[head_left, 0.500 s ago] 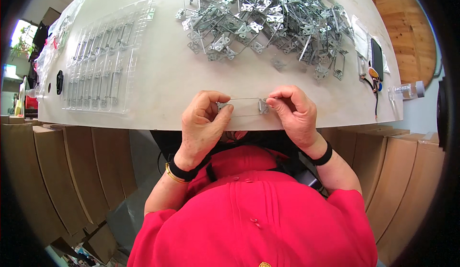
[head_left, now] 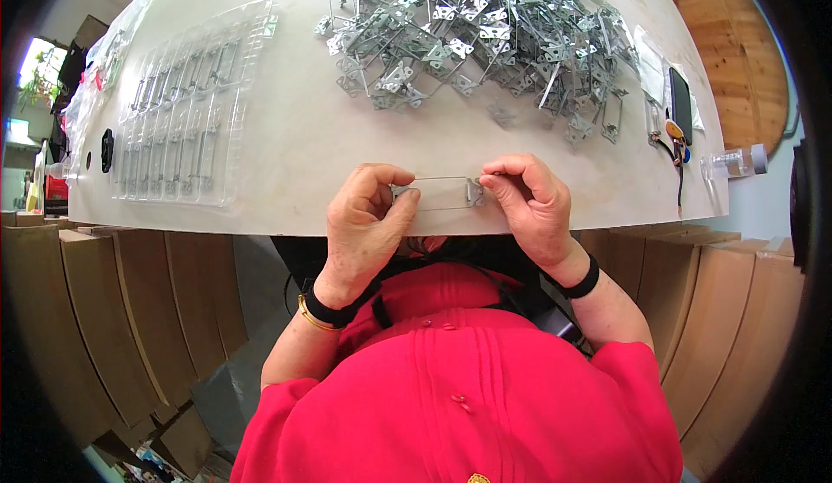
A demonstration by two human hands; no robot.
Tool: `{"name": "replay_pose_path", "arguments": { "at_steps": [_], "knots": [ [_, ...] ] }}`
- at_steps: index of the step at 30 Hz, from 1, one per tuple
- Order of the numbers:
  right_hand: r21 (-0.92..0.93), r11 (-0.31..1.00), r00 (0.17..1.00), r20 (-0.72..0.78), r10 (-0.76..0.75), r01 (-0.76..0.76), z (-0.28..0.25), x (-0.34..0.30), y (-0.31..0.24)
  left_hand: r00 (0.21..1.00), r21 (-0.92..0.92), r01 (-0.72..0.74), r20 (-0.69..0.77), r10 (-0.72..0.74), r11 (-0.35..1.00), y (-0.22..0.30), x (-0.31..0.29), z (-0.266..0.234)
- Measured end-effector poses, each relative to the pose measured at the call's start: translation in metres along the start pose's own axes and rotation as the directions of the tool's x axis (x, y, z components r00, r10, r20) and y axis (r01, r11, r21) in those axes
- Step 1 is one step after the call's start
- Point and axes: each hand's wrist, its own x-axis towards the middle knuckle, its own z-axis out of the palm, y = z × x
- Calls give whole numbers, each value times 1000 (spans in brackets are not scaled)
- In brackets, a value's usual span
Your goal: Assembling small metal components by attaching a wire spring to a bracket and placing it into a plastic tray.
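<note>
I see two bare hands meeting over the near edge of a pale tabletop (head_left: 295,166), with a slim metal wire frame (head_left: 440,178) between them, its long sides running left to right. The left hand (head_left: 358,218) pinches the frame's left end between thumb and fingers. The right hand (head_left: 536,210) has its thumb and forefinger drawn close together at the right end, just beside a small grey bracket (head_left: 474,192); from here I cannot tell whether they grip it. Each wrist wears a black band, and the left one also a gold bangle (head_left: 315,314). Below the hands I see the wearer's red shirt (head_left: 459,370). Beyond them, toward the far side and right of centre, spreads a large tangled pile (head_left: 485,36) of silvery wires and brackets. To the left lies a clear plastic tray (head_left: 235,136) holding slender metal pieces in two rows, with a small black object (head_left: 107,149) beside it. Along the right edge I find a dark phone (head_left: 681,106) and a clear bottle (head_left: 735,165). Brown cartons (head_left: 113,310) stand below the tabletop on both sides.
</note>
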Motion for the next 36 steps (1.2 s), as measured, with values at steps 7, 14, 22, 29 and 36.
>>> {"name": "replay_pose_path", "arguments": {
  "at_steps": [7, 14, 22, 29, 36],
  "knots": [
    [-7, 999, 999, -2, -42, 42, 0, 2, -1, 1000, -1, 12, -25, -12, 1000, 3, 0, 1],
    [59, 998, 996, -83, -31, 36, 1, -4, 7, 1000, -12, -1, -20, 1, 1000, 3, -1, 1],
    [101, 993, 997, -52, -62, 67, -1, -4, 7, 995, -161, -18, -95, 3, 987, 1, -2, 5],
    [112, 994, 1000, 1, -16, 16, -1, -5, 4, 997, -111, -25, -81, 16, 994, -3, -2, 4],
    [80, 996, 999, -6, -50, 50, 2, -4, 6, 996, -78, -46, -85, 40, 996, -4, -2, 4]
  ]
}}
